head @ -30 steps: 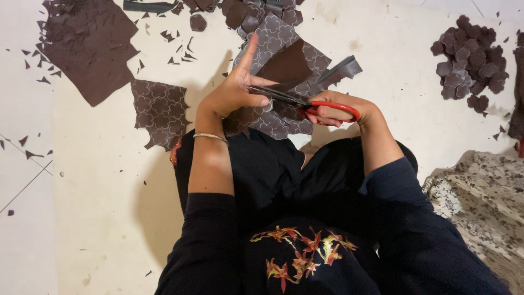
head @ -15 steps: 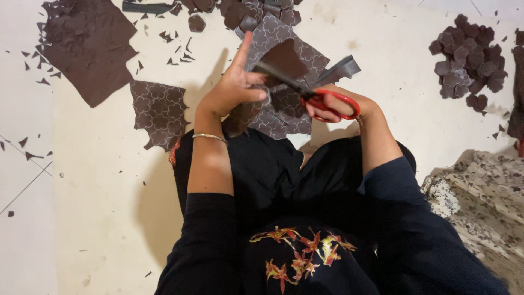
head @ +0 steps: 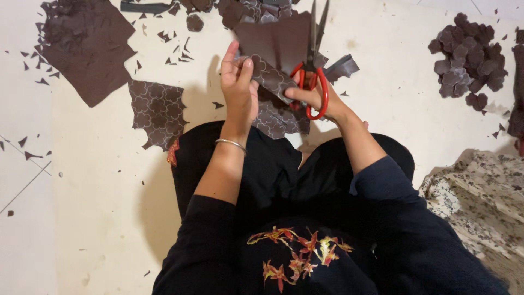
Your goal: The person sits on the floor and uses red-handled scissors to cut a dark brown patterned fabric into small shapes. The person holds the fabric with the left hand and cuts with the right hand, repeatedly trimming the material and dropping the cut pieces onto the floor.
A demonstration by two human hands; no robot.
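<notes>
Red-handled scissors [head: 313, 76] gripped in right hand [head: 311, 98], fingers through the loops; now swung upright, blades parted and pointing away, no longer lying sideways as a second ago. Dark brown patterned sheet [head: 273, 76] pinched in left hand [head: 238, 82], lifted and turned against the blades. Suggests a fresh cutting angle. Heap of cut brown pieces [head: 469, 54] well apart, far right, on pale floor [head: 98, 191].

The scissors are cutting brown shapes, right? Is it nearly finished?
Partly. Done: a pile of cut shapes lies at the right, with scraps scattered on the floor. In hand: the left hand holds a patterned sheet while the right hand works the scissors. Left: another patterned piece and a big sheet lie uncut.
</notes>
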